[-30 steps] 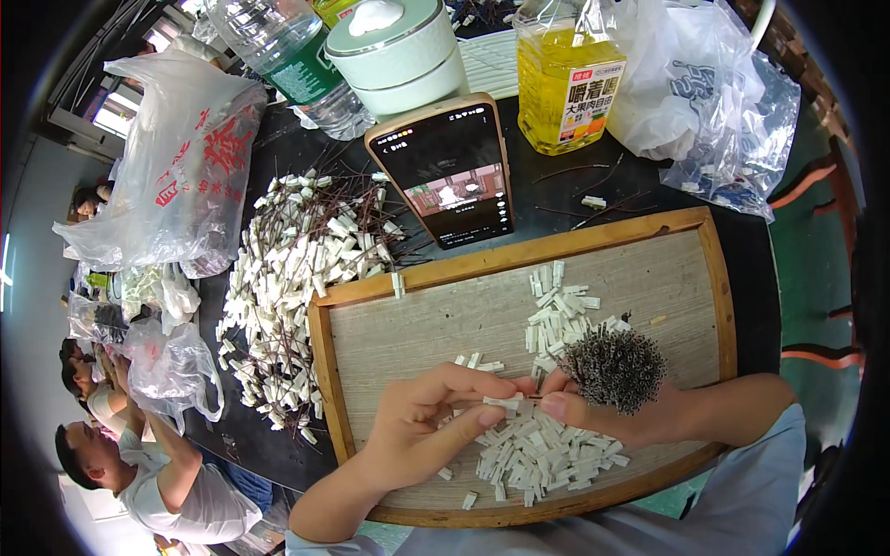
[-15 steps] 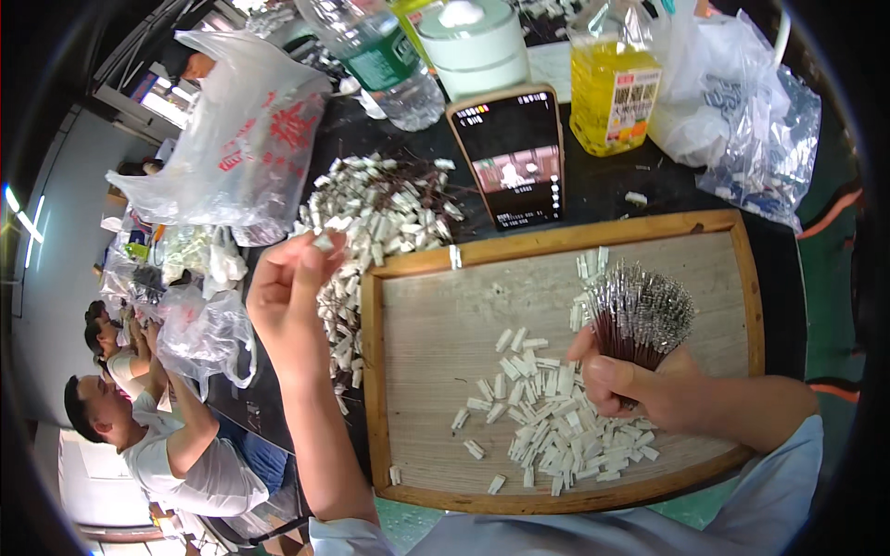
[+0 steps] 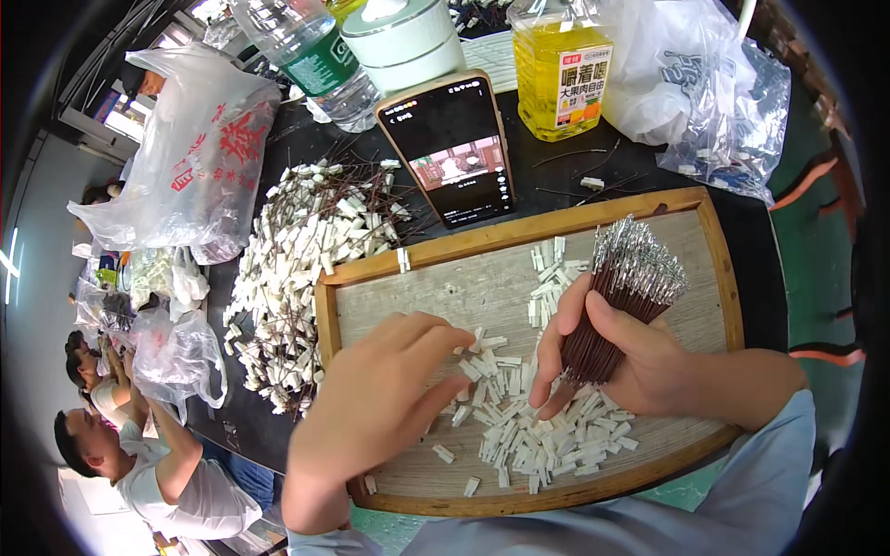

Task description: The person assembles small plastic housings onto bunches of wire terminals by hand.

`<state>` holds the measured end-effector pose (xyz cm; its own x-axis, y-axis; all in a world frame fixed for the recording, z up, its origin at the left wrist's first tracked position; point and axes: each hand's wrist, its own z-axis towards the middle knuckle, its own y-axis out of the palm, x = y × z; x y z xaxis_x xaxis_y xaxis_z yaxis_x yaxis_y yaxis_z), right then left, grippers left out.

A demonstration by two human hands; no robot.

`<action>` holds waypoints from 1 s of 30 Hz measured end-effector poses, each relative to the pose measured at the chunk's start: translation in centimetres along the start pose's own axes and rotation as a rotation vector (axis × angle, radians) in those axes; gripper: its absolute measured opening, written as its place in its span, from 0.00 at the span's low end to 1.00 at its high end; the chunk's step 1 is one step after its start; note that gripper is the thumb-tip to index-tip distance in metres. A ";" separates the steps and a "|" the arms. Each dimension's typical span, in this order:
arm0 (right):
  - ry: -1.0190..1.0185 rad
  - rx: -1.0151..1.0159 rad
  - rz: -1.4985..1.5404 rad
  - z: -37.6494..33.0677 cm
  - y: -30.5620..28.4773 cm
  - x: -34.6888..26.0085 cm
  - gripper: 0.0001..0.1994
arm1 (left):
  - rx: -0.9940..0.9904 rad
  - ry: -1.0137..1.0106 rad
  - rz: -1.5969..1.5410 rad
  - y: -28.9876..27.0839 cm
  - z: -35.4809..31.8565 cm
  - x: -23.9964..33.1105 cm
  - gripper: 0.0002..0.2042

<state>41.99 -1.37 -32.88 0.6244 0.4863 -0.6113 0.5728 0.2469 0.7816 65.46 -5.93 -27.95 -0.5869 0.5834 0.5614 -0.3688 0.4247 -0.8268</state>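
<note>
My right hand [image 3: 619,361] grips a thick bundle of thin dark wires with silver metal tips [image 3: 627,283], held upright over a wooden tray [image 3: 519,235]. My left hand [image 3: 385,394] hovers over the tray, fingertips touching a loose pile of small white plastic pieces [image 3: 533,428]; whether it holds one is hidden. More white pieces [image 3: 551,269] lie near the tray's far edge. Left of the tray, on the black table, is a big heap of white pieces fitted with wires [image 3: 301,278].
Behind the tray: a phone with a lit screen [image 3: 454,148], a yellow oil bottle [image 3: 561,65], a water bottle [image 3: 311,56], a pale green container [image 3: 400,42], and plastic bags [image 3: 190,167] [image 3: 705,83]. Other people sit at the lower left [image 3: 139,463].
My left hand came back from the heap left of the tray and now rests on the loose white pieces in the tray. My right hand still holds the wire bundle.
</note>
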 end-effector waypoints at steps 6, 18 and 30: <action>0.052 -0.006 0.011 -0.1 0.2 0.1 0.13 | 0.139 -0.156 0.167 3.6 0.2 -1.5 0.09; 0.165 -0.062 -0.535 -0.2 -0.8 -0.5 0.15 | 0.290 -0.107 0.118 3.6 -0.1 -2.6 0.07; 0.252 0.043 -0.546 0.0 0.9 -1.0 0.08 | 0.288 -0.052 -1.027 4.2 -0.8 -2.5 0.17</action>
<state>41.87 -1.67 -31.54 0.0916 0.4833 -0.8707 0.7995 0.4856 0.3536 65.89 -5.02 -32.81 0.0744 0.0060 0.9972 -0.8563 0.5128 0.0608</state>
